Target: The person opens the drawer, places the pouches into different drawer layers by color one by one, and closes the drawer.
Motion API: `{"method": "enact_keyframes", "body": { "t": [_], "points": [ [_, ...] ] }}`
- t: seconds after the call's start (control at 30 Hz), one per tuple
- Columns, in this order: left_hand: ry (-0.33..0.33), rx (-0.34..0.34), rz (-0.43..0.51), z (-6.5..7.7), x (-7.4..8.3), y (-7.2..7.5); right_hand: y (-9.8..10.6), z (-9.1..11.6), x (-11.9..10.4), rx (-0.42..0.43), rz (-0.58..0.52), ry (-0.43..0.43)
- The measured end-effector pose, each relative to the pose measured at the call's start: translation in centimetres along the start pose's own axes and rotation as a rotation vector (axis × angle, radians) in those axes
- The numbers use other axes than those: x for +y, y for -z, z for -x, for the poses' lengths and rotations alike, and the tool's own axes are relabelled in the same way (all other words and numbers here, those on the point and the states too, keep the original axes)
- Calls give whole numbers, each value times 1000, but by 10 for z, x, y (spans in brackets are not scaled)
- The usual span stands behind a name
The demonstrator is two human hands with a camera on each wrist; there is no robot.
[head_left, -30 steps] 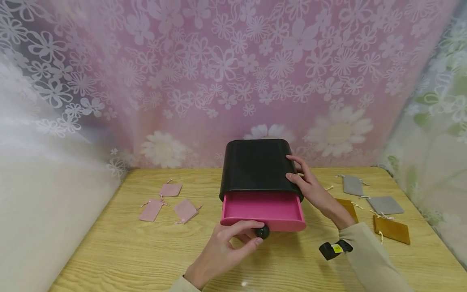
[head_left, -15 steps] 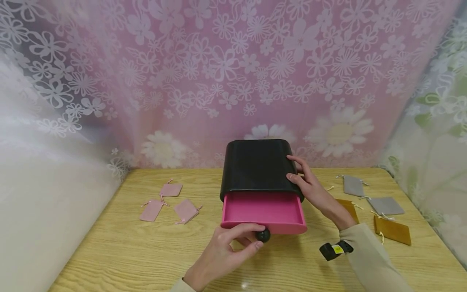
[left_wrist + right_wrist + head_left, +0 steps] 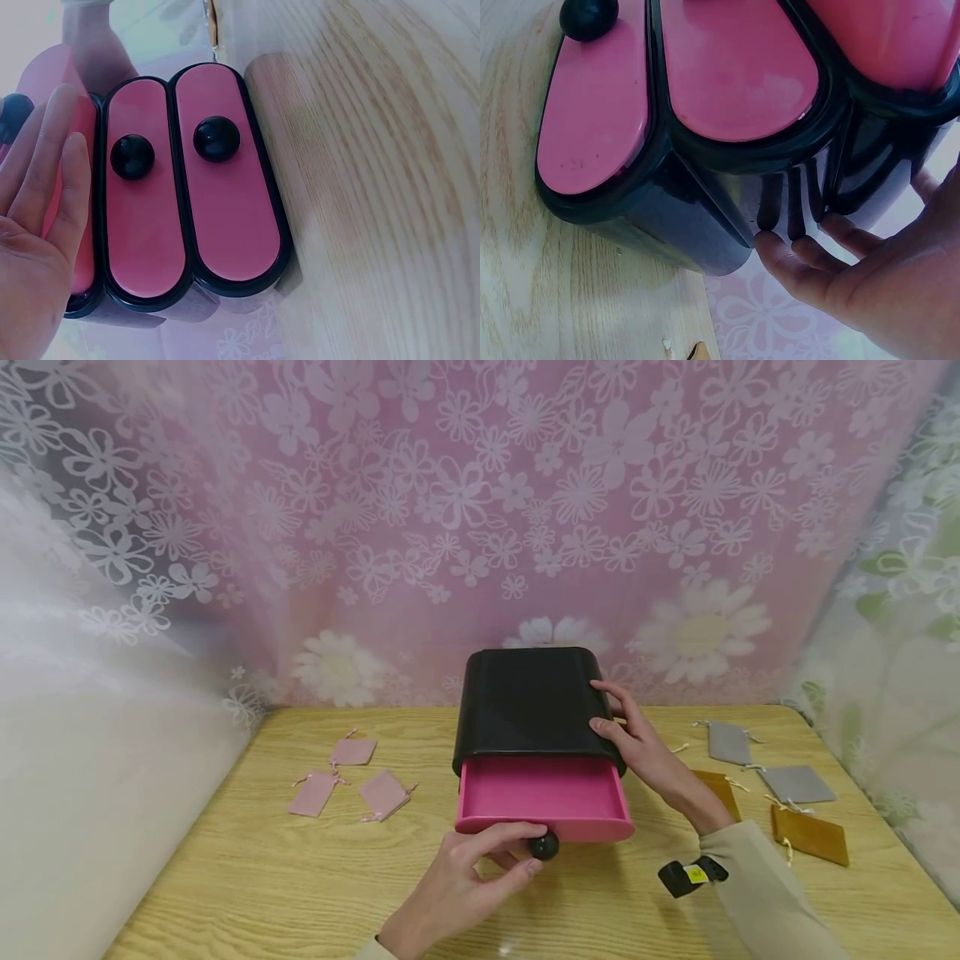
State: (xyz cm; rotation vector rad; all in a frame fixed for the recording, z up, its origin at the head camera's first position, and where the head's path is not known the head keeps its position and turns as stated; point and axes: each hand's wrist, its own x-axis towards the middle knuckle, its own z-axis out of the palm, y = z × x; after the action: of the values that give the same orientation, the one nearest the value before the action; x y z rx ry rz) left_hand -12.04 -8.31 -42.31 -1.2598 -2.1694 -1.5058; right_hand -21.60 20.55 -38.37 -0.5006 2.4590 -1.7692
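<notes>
A black cabinet point(image 3: 532, 702) with three stacked pink drawers stands at the back middle of the table. Its top drawer point(image 3: 543, 789) is pulled out, and nothing lies inside it. My left hand point(image 3: 467, 881) pinches the black ball knob point(image 3: 545, 845) on that drawer's front between thumb and fingers. My right hand point(image 3: 641, 747) rests on the cabinet's right side, its fingertips touching the glossy wall in the right wrist view. Below, the middle drawer point(image 3: 146, 232) and the bottom drawer point(image 3: 232, 217) sit closed in the left wrist view.
Three pink drawstring pouches point(image 3: 384, 795) lie on the wooden table point(image 3: 300, 885) at left. To the right lie grey pouches point(image 3: 797, 783) and mustard pouches point(image 3: 810, 835), one partly behind my right forearm. A floral curtain point(image 3: 480, 527) hangs behind the table.
The top drawer has slid slightly farther out towards me, with my left hand on its knob. My right hand has stayed against the cabinet's side.
</notes>
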Motion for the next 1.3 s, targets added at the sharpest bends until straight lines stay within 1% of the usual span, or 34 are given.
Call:
{"method": "enact_keyframes", "body": {
  "t": [0.13, 0.27, 0.43, 0.53, 0.7, 0.83, 0.97, 1.07, 1.3],
  "points": [
    [-24, 12, 13, 3, -2, 1, 0, 1, 0, -1, 1, -6],
    [-50, 42, 16, 6, -5, 4, 0, 1, 0, -2, -5, -2],
    [-49, 76, 19, 11, -6, 11, 0, 0, 1, -4, -12, 6],
    [-43, 80, 22, 14, -6, 16, 0, 0, 2, -6, -16, 6],
    [-26, 71, 81, 19, -6, 24, 1, 0, 2, -10, -23, 3],
    [-5, 87, 113, 21, -4, 31, 1, 0, 3, -10, -27, 4],
    [62, 110, 119, 23, -2, 39, 1, 0, 2, -11, -26, 2],
    [88, 124, 132, 24, -2, 45, 1, -1, 2, -10, -27, 2],
    [82, 161, 158, 25, -8, 58, 1, -1, 1, -8, -28, 2]
  ]
}}
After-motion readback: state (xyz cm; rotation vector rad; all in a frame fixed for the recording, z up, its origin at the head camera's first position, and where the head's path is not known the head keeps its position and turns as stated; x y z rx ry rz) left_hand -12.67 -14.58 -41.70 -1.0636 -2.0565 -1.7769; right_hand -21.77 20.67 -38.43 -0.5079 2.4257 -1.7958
